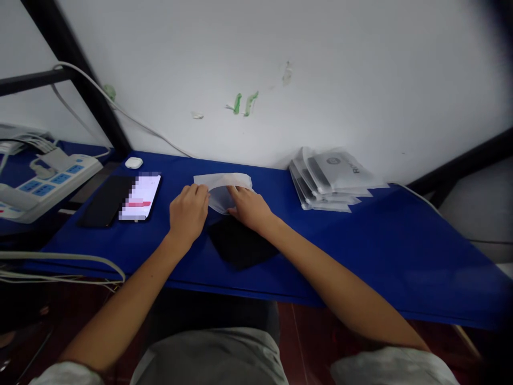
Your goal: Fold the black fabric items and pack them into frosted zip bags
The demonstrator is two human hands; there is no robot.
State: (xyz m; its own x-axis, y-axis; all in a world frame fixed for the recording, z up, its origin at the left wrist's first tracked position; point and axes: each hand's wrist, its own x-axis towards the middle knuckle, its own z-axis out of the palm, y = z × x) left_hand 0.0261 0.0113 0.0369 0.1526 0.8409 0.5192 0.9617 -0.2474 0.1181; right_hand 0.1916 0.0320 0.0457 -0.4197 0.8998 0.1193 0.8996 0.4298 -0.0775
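A frosted white plastic bag (223,183) lies on the blue table cover (360,240) near the wall. My left hand (187,212) is closed and pinches the bag's left edge. My right hand (249,206) grips the bag's right side, fingers curled over it. A folded black cloth (239,247) lies just in front of the bag, partly under my right wrist, its far end at the bag's mouth.
A stack of filled frosted bags (332,179) lies at the right by the wall. A lit phone (141,198), a dark phone (105,201) and a white earbud case (133,162) sit at the left. A power strip (44,184) with cables lies further left.
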